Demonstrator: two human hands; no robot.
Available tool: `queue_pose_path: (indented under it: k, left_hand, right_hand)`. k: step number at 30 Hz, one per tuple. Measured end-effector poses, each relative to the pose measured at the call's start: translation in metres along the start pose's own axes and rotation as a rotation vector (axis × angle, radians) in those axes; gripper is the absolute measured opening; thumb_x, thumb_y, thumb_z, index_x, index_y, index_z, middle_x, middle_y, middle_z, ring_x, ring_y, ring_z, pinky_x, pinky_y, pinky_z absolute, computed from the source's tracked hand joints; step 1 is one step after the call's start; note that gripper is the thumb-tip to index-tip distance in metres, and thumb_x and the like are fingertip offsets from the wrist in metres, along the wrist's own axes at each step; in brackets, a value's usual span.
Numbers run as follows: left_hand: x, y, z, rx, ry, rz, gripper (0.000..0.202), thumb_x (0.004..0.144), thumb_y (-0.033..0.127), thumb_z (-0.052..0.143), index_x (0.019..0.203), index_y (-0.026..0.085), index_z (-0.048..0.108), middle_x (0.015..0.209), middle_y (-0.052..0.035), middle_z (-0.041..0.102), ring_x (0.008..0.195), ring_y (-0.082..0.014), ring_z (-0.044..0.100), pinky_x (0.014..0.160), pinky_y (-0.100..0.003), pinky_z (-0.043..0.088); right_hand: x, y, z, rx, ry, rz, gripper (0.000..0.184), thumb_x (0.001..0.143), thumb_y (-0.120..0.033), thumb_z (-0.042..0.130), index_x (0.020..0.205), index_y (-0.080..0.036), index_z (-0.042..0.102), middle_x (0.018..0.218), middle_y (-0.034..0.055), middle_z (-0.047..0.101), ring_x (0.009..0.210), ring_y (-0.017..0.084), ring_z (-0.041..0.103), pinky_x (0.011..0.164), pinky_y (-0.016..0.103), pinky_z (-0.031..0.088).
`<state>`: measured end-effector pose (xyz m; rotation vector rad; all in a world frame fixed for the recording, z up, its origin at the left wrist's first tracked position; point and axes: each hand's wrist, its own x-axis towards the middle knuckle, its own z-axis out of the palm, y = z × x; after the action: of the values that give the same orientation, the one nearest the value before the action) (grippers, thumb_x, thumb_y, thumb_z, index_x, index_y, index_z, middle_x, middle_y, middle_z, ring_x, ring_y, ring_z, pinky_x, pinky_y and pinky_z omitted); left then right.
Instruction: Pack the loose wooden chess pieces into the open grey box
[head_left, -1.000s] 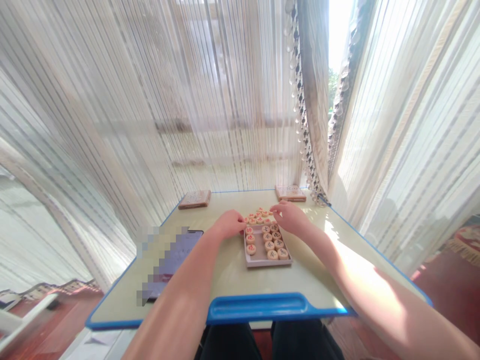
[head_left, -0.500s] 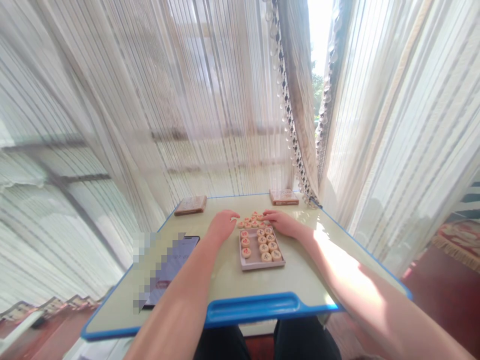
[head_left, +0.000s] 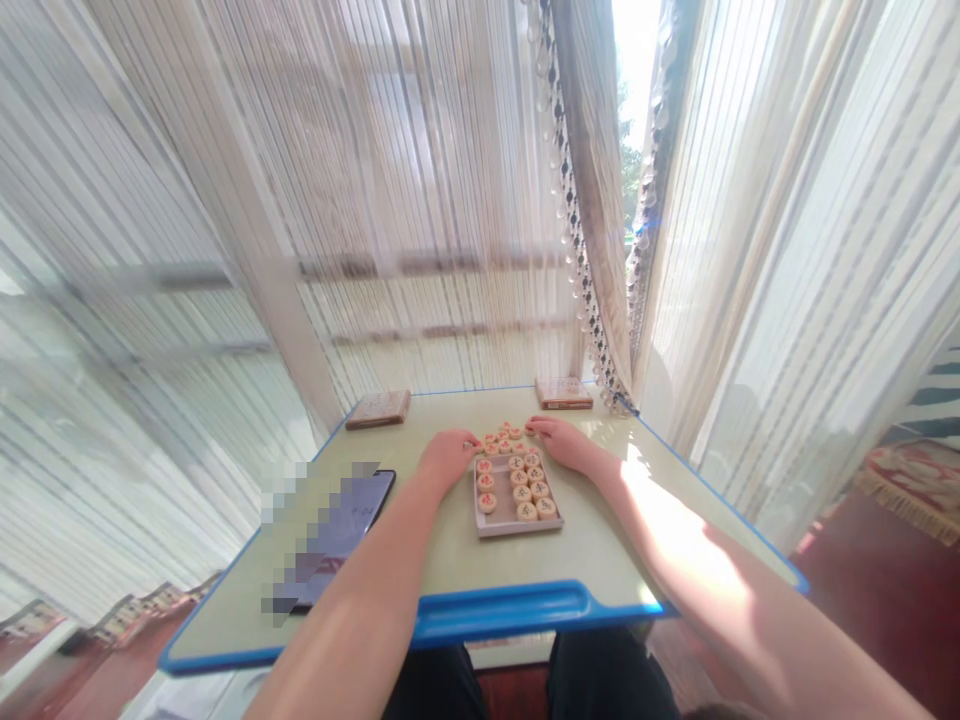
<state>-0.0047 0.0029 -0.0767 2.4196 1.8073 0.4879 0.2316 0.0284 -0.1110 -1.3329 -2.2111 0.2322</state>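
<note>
A shallow white box (head_left: 519,530) lies on the table, holding round wooden Chinese chess pieces. Red-marked pieces (head_left: 486,482) form a column at its left side, and two columns of dark-marked pieces (head_left: 539,490) fill its right. Just beyond the box, several loose red-marked pieces (head_left: 505,446) lie in a cluster. My left hand (head_left: 448,456) pinches a chess piece (head_left: 478,448) at the cluster's left edge. On the opposite side, my right hand (head_left: 561,440) has its fingers closed on another chess piece (head_left: 529,429); its marking is hidden.
A phone or tablet (head_left: 341,530), partly blurred out, lies left of my left forearm. Two flat boxes (head_left: 379,409) (head_left: 564,393) rest at the far corners. The pale table has a blue edge with a moulded groove (head_left: 502,610) in front. Sheer curtains (head_left: 450,200) hang behind.
My left hand has come down slightly and its fingers have closed on a chess piece. The right hand has drawn a piece slightly away from the cluster. The view has shifted a little.
</note>
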Motion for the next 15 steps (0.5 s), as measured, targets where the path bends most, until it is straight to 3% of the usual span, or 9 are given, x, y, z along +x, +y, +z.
queue_pose_path:
  k: [8,15]
  left_hand:
    - [0.001,0.001,0.003,-0.025,0.020,-0.039,0.025,0.082,0.030,0.049,0.097,0.022,0.067,0.103,-0.0045,0.067,0.094,-0.0178,0.059,0.084,-0.027,0.042]
    - [0.003,-0.002,0.007,-0.036,0.015,-0.022,0.026,0.082,0.025,0.047,0.098,0.021,0.067,0.105,-0.0038,0.067,0.097,-0.0180,0.059,0.086,-0.026,0.042]
  right_hand:
    - [-0.001,-0.008,-0.003,0.023,0.015,0.007,0.038,0.082,-0.007,0.039,0.111,-0.016,0.063,0.120,0.0075,0.060,0.111,0.016,0.053,0.098,0.029,0.037]
    - [-0.003,-0.015,-0.012,0.009,0.040,0.196,0.043,0.080,-0.004,0.040,0.115,-0.016,0.061,0.114,0.0075,0.064,0.106,0.019,0.057,0.093,0.030,0.041]
